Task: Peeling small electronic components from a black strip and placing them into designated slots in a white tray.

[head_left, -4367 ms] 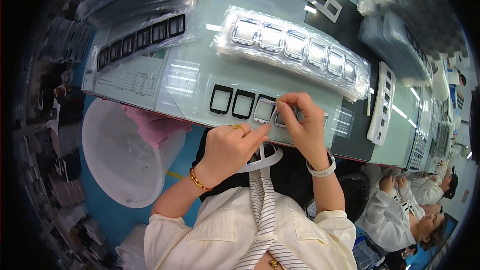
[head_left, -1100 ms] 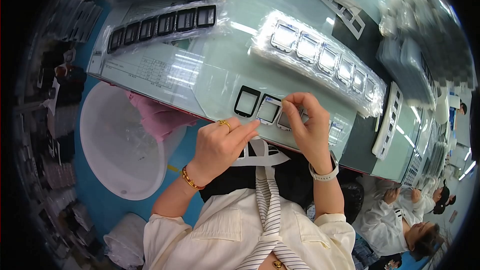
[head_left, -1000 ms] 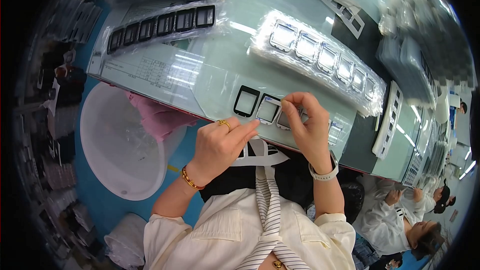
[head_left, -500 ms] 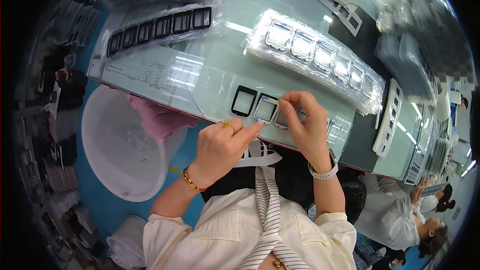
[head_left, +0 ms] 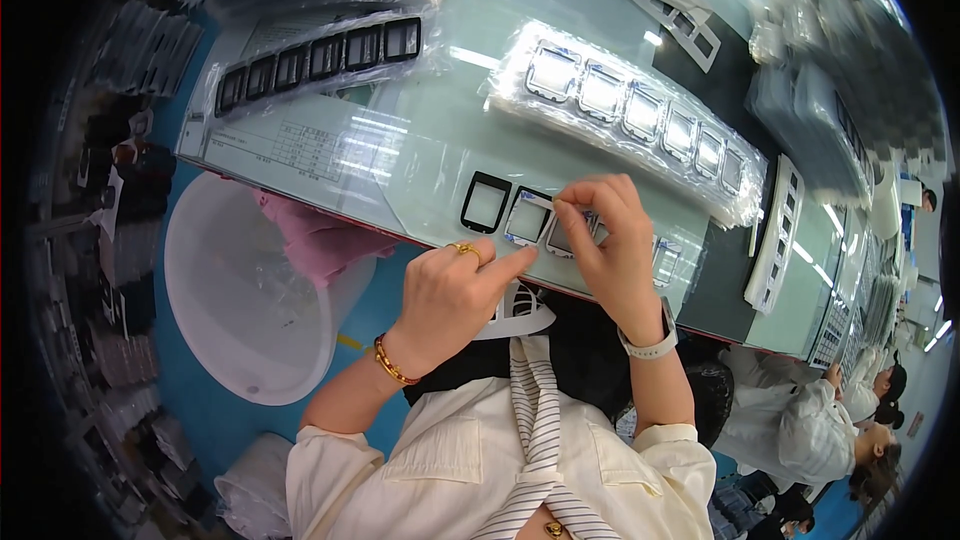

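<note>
1. Where two bare hands drew close at the centre of the frame, a white-edged frame lay flat on the glass-topped table, between the left forefinger's tip and the right thumb and forefinger.
2. Long axis of that piece: up and down the picture, top leaning slightly right; near end toward the left hand, far end beyond it.
3. Left hand: at the piece's lower end, forefinger stretched out to the right, remaining fingers curled. Fingertip stood at the lower edge; whether it pressed or merely lay beside could not be told, nor whether the hand gripped anything.
4. Right hand: at the piece's upper right corner, coming in from the right, thumb and forefinger tips pinched together. Anything caught between them was too small to make out. From this pinch the piece lay to the left and downward.
5. Nearer hand: neither clearly; each had its own end, set diagonally across the piece.
6. Neighbours in the row: one black frame to the left, apart from both hands; one dark-centred frame to the right, partly covered by the right hand.
7. Surroundings: film-wrapped row of black frames, upper left; film-wrapped row of silver-edged frames, upper right of centre; white tub with pink cloth, left.
</note>
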{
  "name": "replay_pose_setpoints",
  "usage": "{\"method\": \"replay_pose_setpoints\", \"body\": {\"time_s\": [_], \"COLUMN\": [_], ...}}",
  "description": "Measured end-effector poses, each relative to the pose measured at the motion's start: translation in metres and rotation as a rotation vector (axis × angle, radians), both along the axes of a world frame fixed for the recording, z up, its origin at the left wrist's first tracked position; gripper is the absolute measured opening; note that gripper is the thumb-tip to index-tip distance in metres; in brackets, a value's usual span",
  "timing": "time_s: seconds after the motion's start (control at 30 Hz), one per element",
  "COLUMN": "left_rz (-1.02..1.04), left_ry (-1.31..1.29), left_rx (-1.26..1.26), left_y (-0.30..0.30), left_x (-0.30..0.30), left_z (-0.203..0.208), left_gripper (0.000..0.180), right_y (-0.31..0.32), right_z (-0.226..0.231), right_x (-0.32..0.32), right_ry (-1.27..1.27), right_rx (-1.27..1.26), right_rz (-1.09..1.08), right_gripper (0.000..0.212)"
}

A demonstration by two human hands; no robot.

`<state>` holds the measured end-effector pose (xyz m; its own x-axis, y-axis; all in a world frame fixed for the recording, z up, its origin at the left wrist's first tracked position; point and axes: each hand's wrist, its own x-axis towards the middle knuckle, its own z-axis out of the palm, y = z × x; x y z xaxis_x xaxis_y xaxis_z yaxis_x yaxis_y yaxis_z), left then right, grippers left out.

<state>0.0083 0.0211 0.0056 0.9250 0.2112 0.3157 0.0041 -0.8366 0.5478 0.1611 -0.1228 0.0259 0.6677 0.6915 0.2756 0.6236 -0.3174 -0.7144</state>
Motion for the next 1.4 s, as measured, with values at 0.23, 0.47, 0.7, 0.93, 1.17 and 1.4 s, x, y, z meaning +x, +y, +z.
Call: {"method": "replay_pose_setpoints", "body": {"time_s": [0.23, 0.47, 0.7, 0.93, 1.17, 1.4], "left_rz": [-0.004, 0.002, -0.027, -0.025, 0.004, -0.027], "left_ry": [0.011, 0.004, 0.048, -0.039, 0.072, -0.089], "left_rx": [-0.054, -0.068, -0.058, -0.305, -1.014, -0.818], "left_y": [0.001, 0.001, 0.002, 0.005, 0.005, 0.013], "left_x": [0.0, 0.001, -0.001, -0.008, -0.022, -0.026], "left_z": [0.0, 0.003, 0.004, -0.003, 0.02, 0.003], "left_gripper": [0.027, 0.027, 0.033, 0.034, 0.052, 0.016], "right_y": [0.005, 0.009, 0.011, -0.009, -0.031, -0.025], "right_z": [-0.004, -0.005, -0.008, 0.016, 0.032, 0.036], "right_x": [0.002, 0.003, 0.003, -0.011, -0.041, -0.042], "right_ry": [0.013, -0.043, -0.253, -0.196, 0.256, 0.051], "right_rx": [-0.046, -0.099, -0.15, -0.081, -0.152, -0.098], "right_rz": [-0.007, -0.016, 0.021, -0.074, 0.391, 0.279], "right_gripper": [0.007, 0.008, 0.017, 0.036, 0.03, 0.02]}}
